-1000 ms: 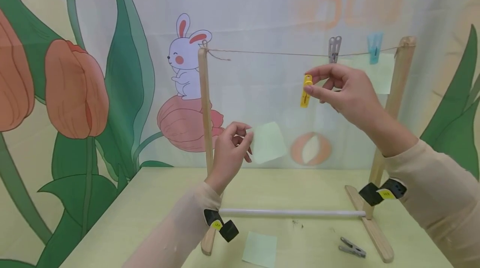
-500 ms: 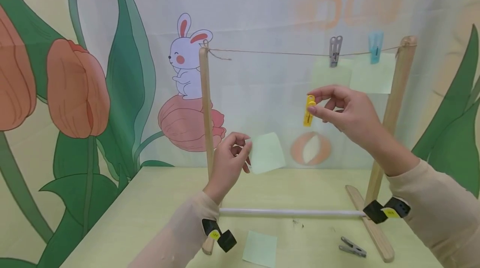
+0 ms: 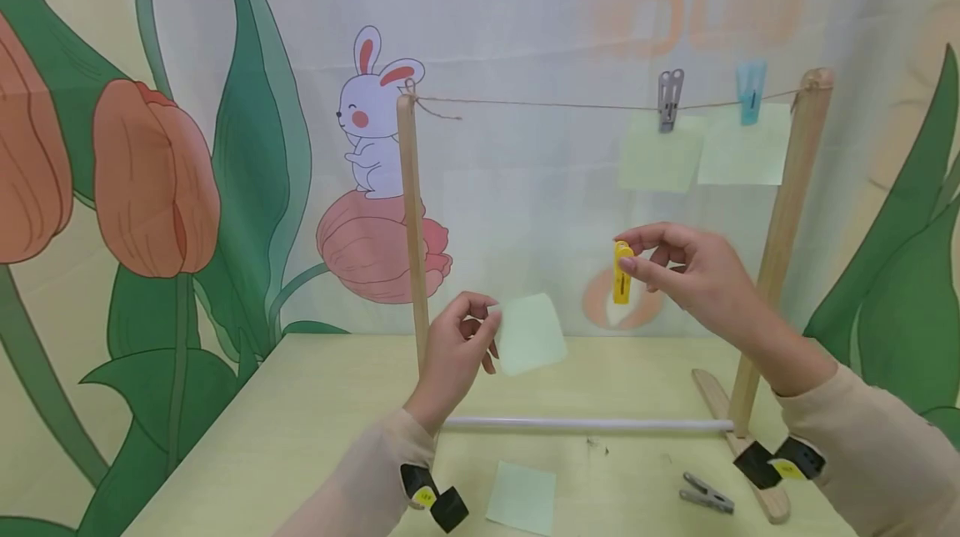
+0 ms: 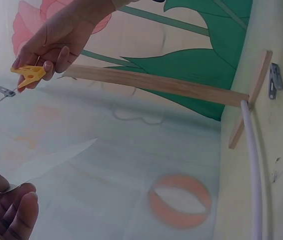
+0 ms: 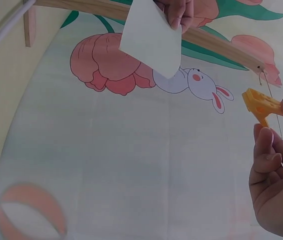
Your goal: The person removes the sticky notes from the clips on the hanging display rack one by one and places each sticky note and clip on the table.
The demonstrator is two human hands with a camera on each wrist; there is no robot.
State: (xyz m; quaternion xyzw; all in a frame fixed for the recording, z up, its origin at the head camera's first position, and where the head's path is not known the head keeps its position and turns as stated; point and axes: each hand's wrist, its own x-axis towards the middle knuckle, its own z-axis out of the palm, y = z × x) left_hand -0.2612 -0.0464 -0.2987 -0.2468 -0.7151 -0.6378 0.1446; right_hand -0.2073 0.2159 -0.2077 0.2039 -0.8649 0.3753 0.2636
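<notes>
In the head view my left hand (image 3: 455, 353) pinches a pale green paper square (image 3: 531, 335) by its left edge, thumb against fingers. To its right and a little higher, my right hand (image 3: 701, 278) holds a yellow clothespin (image 3: 622, 274) between thumb and fingertips. Paper and clothespin are apart, both in the air below a thin string (image 3: 525, 103). The right wrist view shows the yellow clothespin (image 5: 261, 103) side-on, in the fingers. From that string hang two more green squares, one under a grey clothespin (image 3: 670, 101), the other under a blue clothespin (image 3: 750, 92).
The string runs between a left wooden post (image 3: 412, 212) and a right wooden post (image 3: 795, 178). A white rod (image 3: 585, 424) joins them low down. On the table lie another green paper square (image 3: 522, 497) and a grey clothespin (image 3: 707, 494). A printed cloth stands behind.
Both hands have come down, still holding the paper and the yellow clothespin. The paper hanging under the grey clothespin, earlier covered by my right hand, now shows whole.
</notes>
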